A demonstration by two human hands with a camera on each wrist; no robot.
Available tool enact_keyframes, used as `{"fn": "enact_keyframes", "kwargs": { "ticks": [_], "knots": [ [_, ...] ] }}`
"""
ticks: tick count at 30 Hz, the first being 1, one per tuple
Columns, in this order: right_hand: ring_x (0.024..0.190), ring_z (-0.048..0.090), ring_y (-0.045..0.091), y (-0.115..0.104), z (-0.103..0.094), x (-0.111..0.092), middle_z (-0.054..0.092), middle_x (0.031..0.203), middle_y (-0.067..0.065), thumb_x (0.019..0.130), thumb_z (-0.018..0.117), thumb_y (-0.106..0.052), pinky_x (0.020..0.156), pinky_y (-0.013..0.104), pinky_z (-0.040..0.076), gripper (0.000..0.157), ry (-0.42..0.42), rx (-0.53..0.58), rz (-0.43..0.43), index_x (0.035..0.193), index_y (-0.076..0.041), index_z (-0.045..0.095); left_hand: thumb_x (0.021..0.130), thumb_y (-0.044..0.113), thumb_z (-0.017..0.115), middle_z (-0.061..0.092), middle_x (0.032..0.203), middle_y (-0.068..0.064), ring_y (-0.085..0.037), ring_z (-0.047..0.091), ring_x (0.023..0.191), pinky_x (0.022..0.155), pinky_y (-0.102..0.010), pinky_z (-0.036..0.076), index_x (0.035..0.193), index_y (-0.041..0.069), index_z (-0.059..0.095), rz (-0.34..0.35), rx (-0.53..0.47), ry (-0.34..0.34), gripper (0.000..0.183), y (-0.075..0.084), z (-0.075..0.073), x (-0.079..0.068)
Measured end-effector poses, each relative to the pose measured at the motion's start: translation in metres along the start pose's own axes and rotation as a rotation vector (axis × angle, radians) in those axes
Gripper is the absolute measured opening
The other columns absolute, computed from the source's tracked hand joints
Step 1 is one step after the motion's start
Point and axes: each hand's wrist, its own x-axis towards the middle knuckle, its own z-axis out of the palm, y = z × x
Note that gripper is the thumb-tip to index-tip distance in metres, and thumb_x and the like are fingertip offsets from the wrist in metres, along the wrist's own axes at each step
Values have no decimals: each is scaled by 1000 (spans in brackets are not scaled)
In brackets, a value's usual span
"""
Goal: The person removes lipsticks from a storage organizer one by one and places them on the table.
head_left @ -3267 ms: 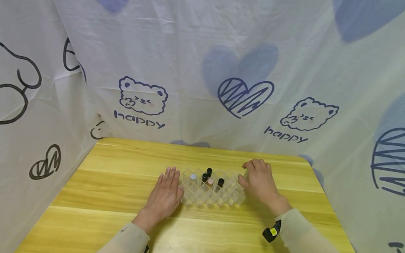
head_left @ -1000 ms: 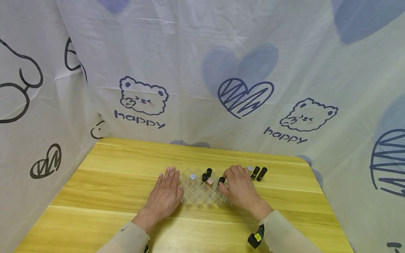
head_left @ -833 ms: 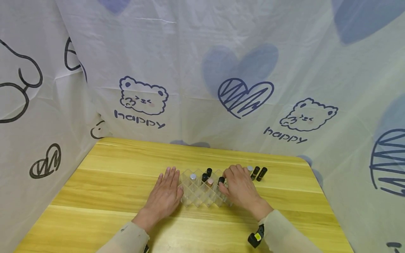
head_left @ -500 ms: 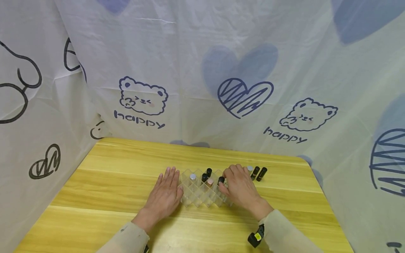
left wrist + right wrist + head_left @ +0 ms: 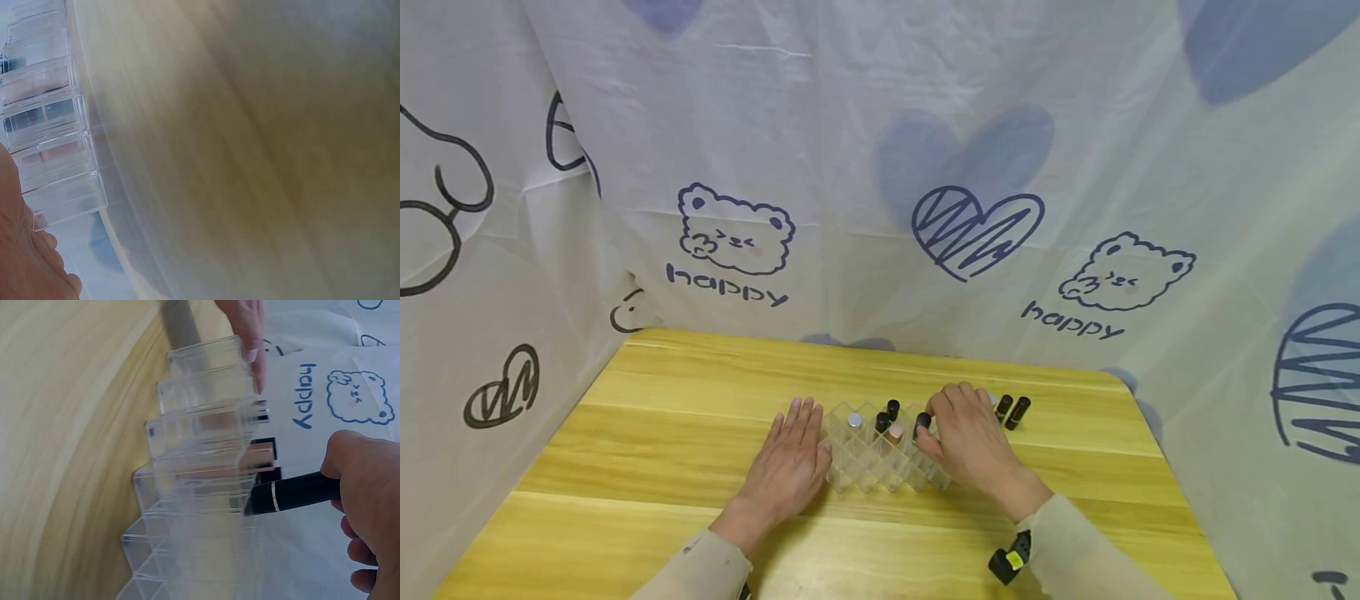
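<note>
The rack's [image 5: 867,468] front is free; tubes [image 5: 882,422] obstruct above.

The right grip [image 5: 973,437] partly hides the clear rack [image 5: 877,460].

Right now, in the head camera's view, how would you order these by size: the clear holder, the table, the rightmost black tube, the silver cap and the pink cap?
Largest to smallest:
1. Table
2. Clear holder, partly hidden
3. Rightmost black tube
4. Silver cap and pink cap: too alike to rank
</note>
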Motion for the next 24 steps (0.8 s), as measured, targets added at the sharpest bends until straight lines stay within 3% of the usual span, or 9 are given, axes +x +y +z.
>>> {"fn": "enact_keyframes", "kwargs": {
  "ticks": [14, 24],
  "knots": [
    [82, 49, 24, 5, -25, 8, 61, 93, 4, 93, 73, -29, 73, 33, 30, 23, 56, 9, -13, 99, -7, 66, 114, 33, 37, 27, 171, -23, -38, 20, 162, 132, -56, 19, 163, -5, 31, 5, 1, 5, 62, 0, 0, 0],
    [89, 55, 28, 20, -33, 0, 64, 95, 6, 92, 75, -28, 75, 35, 33, 23, 39, -10, 41, 96, -7, 67, 114, 32, 39, 28, 171, -23, -38, 21, 162, 132, -56, 19, 163, -5, 32, 4, -4, 6, 62, 0, 1, 0]
  ]
}}
